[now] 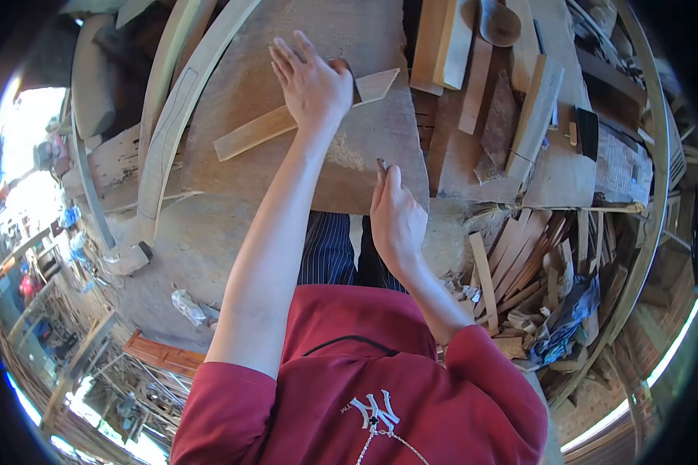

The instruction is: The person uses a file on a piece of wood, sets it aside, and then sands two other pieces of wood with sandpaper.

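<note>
My left hand (314,84) is stretched over the wooden bench slab (240,70), fingers extended and spread. Under it, a pale wood strip (257,132) lies at a slant, one end cut to a point. Beside my left thumb is a dark brown curved piece (354,81), partly hidden by the hand. Near the slab's front edge, my right hand (398,218) is closed around a thin dark stick (381,164); only its tip shows above the fingers. Pale shavings (345,153) lie on the slab between the hands.
Long curved wood pieces (180,116) lean along the left. To the right are wood blocks (456,43), a rounded wooden piece (500,25), a wood bar (537,116) and a dark flat piece (586,133). Scrap strips (520,248) and crumpled plastic (570,322) are heaped below right.
</note>
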A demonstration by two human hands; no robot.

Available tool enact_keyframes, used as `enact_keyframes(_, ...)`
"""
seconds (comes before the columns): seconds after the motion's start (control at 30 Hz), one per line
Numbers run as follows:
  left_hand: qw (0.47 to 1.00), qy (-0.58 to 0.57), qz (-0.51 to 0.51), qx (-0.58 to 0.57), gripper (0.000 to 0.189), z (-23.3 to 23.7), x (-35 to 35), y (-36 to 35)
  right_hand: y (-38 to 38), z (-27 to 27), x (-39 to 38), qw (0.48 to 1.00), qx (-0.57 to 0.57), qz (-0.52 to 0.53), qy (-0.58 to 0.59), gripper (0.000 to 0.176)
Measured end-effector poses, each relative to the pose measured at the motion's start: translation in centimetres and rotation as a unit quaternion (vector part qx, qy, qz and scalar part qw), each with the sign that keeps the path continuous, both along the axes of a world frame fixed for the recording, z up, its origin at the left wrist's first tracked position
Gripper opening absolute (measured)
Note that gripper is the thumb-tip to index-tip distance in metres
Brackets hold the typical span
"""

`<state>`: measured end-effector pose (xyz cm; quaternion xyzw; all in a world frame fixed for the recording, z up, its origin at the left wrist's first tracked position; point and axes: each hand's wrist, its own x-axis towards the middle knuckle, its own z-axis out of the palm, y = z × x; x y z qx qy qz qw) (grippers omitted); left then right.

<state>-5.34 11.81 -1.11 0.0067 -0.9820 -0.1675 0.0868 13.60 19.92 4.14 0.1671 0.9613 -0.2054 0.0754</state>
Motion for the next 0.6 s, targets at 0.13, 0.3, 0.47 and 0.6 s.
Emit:
enact_keyframes(0.13,1.0,-0.009,-0.01,-0.009,0.068,0.2,0.0,0.1,0.8,-0.7,0.1,0.999,-0.021,0.021,0.023,0.02)
enact_keyframes(0.3,0.999,-0.018,-0.03,-0.014,0.066,0.1,0.0,-0.1,2.0,-1.1,-0.3,0.995,-0.078,0.04,0.056,0.017)
enact_keyframes(0.47,0.999,-0.005,-0.05,-0.008,0.066,-0.1,0.0,-0.2,1.1,-0.1,-1.9,0.996,-0.082,0.022,0.012,0.011)
enact_keyframes(0.6,0.999,-0.004,-0.047,-0.002,0.067,-0.3,-0.1,-0.2,0.0,-0.7,-6.5,0.995,-0.088,0.008,0.054,0.007)
